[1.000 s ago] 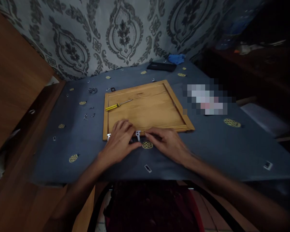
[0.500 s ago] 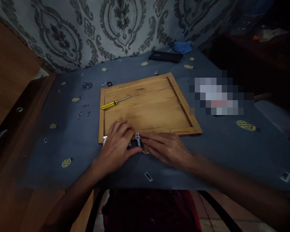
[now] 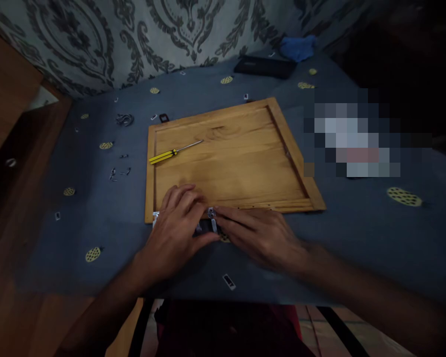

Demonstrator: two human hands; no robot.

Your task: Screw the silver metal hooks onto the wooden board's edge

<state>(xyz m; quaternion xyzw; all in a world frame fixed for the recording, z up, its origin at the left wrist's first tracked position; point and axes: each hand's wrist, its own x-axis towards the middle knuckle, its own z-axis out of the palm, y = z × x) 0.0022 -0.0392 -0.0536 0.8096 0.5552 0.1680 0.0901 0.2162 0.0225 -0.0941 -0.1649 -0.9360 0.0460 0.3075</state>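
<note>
A framed wooden panel (image 3: pixel 238 163) lies flat on the cloth. At its near edge is a metal fitting (image 3: pixel 213 224), silver with a dark middle part, mostly hidden beneath my fingers. My left hand (image 3: pixel 176 223) arches over the fitting, fingers curled on the panel side and thumb at the near side. Silver metal shows at the left of that hand too. The fingers of my right hand (image 3: pixel 262 230) are pressed together against the fitting's right end. On the panel's left part rests a screwdriver (image 3: pixel 167 156) with a yellow and black handle, touched by neither hand.
Several small metal pieces (image 3: pixel 119 172) and a small grey coiled bundle (image 3: pixel 125 119) lie left of the panel on the dark patterned tablecloth (image 3: pixel 134 277). At the back are a black case (image 3: pixel 264 67) and a blue cloth (image 3: pixel 299 47). A blurred-out item (image 3: pixel 353 139) sits at right.
The view has shifted slightly, so the panel appears a little larger and nearer. Both hands stay at the fitting in nearly the same pose.
</note>
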